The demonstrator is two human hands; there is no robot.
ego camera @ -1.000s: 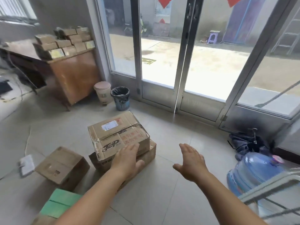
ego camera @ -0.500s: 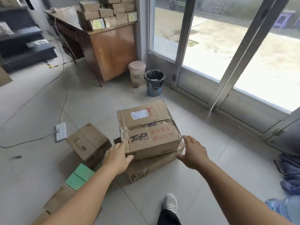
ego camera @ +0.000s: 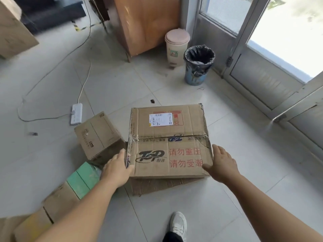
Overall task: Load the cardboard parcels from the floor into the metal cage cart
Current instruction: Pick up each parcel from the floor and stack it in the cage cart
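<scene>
top box (ego camera: 167, 142) stacked on a flat box (ego camera: 157, 185), on floor (ego camera: 201, 212) | flanked by left hand (ego camera: 116, 169) and right hand (ego camera: 221, 165), fingers straight and together against its sides | boxes counted: two stacked, one small (ego camera: 97, 135), one green-taped (ego camera: 73, 187) | two bins (ego camera: 198, 64) by glass door (ego camera: 272, 55); power strip (ego camera: 76, 113) on tiles

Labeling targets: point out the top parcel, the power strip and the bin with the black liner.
top parcel (ego camera: 168, 142), head view, middle of lid
power strip (ego camera: 76, 113), head view, middle of casing
bin with the black liner (ego camera: 195, 78), head view, blue wall
</scene>
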